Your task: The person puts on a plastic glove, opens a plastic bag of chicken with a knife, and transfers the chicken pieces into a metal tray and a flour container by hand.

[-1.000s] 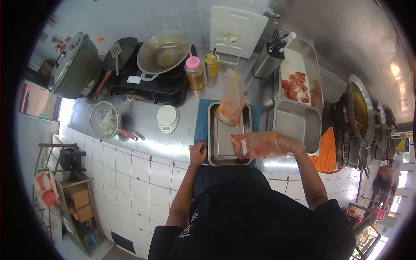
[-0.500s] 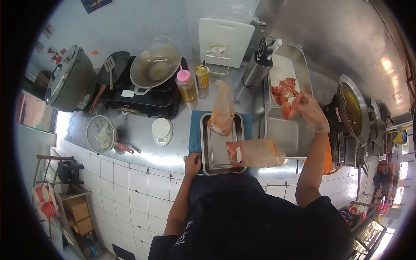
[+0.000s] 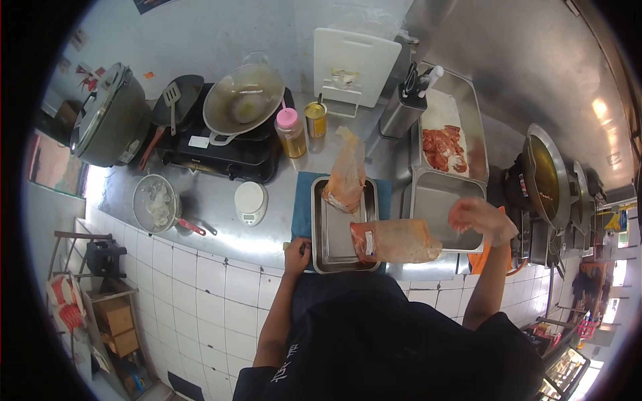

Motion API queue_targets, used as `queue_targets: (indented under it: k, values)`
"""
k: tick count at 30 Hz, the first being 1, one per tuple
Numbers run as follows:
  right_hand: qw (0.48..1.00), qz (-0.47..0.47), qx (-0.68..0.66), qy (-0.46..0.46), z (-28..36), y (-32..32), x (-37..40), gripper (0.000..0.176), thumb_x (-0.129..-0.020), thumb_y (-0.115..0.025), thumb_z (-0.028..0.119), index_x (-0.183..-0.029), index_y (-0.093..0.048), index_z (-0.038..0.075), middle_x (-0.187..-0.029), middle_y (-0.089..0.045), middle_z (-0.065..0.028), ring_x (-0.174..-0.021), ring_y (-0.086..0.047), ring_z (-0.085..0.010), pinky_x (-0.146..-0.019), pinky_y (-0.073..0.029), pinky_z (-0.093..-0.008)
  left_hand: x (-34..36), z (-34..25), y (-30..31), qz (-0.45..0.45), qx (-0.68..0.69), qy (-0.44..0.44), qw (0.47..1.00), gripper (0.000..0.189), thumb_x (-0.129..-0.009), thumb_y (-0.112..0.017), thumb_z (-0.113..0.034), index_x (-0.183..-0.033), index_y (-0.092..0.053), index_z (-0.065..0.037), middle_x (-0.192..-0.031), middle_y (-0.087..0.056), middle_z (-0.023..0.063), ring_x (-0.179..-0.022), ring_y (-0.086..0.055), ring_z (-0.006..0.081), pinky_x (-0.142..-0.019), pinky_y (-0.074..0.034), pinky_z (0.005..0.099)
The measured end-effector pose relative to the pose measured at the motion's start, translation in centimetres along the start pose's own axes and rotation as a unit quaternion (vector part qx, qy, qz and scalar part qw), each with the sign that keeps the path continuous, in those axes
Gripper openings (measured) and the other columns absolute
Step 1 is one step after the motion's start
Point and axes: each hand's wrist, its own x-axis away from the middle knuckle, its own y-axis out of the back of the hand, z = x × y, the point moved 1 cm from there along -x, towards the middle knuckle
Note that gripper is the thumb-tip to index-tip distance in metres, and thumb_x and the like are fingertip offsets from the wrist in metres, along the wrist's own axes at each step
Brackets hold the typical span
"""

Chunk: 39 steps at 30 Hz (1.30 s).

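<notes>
My left hand point(image 3: 297, 255) is closed at the left edge of a metal tray point(image 3: 314, 230), against the blue cloth point(image 3: 302, 197) under it. Something small and dark shows at its fingers, too small to name. My right hand point(image 3: 483, 219), in a clear plastic glove, hovers above the front steel pan point(image 3: 428, 200) with loosely bent fingers, slightly blurred, and no meat visible in it. Raw reddish meat slices point(image 3: 444, 148) lie on white powder point(image 3: 441, 110) in the pan behind. Two plastic bags of meat rest on the tray: one upright bag point(image 3: 346, 187) and one lying bag point(image 3: 398, 240).
A knife block point(image 3: 403, 110) and white cutting board point(image 3: 354, 63) stand at the back. Left are a white scale point(image 3: 251, 202), a strainer point(image 3: 156, 204), a wok point(image 3: 242, 100) on a stove, a pink-lidded bottle point(image 3: 290, 134) and a can point(image 3: 315, 120). An oil-filled wok point(image 3: 543, 167) stands right.
My right hand has let go of a meat slice, which now lies among the others on the powder, and moved toward me over the front pan. My left hand stays by the tray.
</notes>
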Motion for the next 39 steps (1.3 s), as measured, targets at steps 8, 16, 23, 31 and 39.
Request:
queue_targets:
  k: [8, 16, 23, 31, 39]
  values:
    - [0.933, 0.095, 0.329, 0.111, -4.5, -8.7, -2.7, 0.028, -0.097, -0.063, 0.007, -0.125, -0.069, 0.003, -0.117, -0.073, -0.0146, -0.113, -0.069, -0.0289, -0.100, -0.053, -0.0366, -0.4, -0.2, -0.5, -0.007, -0.020, -0.052, 0.998, 0.008, -0.092, -0.067, -0.001, -0.098, -0.071, -0.002, -0.079, -0.062, 0.0136, -0.065, -0.060, 0.0279, -0.062, -0.047, 0.0387]
    - [0.858, 0.167, 0.428, 0.227, -6.6, -17.9, -13.1, 0.032, -0.099, -0.063, 0.009, -0.130, -0.070, 0.010, -0.123, -0.073, -0.0135, -0.115, -0.068, -0.0256, -0.105, -0.051, -0.0339, -0.6, -0.3, -0.5, -0.011, -0.024, -0.076, 0.997, 0.009, -0.090, -0.066, 0.001, -0.098, -0.069, -0.003, -0.080, -0.062, 0.0142, -0.065, -0.060, 0.0280, -0.062, -0.048, 0.0383]
    - [0.790, 0.163, 0.531, 0.259, -5.6, -21.9, -15.8, 0.025, -0.098, -0.064, 0.016, -0.120, -0.075, 0.011, -0.115, -0.074, -0.0075, -0.110, -0.069, -0.0227, -0.102, -0.050, -0.0359, -0.4, -0.2, -0.4, 0.003, -0.008, -0.021, 1.000, 0.012, -0.090, -0.066, 0.001, -0.100, -0.070, -0.003, -0.080, -0.063, 0.0129, -0.065, -0.061, 0.0246, -0.062, -0.049, 0.0367]
    - [0.208, 0.244, 0.891, 0.322, -2.2, -25.1, -10.0, 0.025, -0.096, -0.064, 0.018, -0.115, -0.079, 0.013, -0.110, -0.075, -0.0031, -0.106, -0.069, -0.0213, -0.100, -0.048, -0.0392, -0.5, 0.0, -0.6, -0.010, 0.000, -0.033, 0.999, 0.013, -0.091, -0.066, 0.000, -0.102, -0.071, -0.004, -0.080, -0.063, 0.0118, -0.064, -0.060, 0.0236, -0.062, -0.048, 0.0360]
    - [0.376, 0.030, 0.842, 0.385, -5.4, -23.7, -10.1, 0.021, -0.088, -0.065, 0.015, -0.102, -0.078, 0.005, -0.091, -0.072, -0.0083, -0.093, -0.068, -0.0266, -0.092, -0.049, -0.0409, -0.3, 0.4, -0.6, 0.000, 0.001, -0.032, 0.999, 0.011, -0.092, -0.066, -0.002, -0.102, -0.070, -0.003, -0.081, -0.064, 0.0128, -0.067, -0.062, 0.0252, -0.063, -0.049, 0.0373]
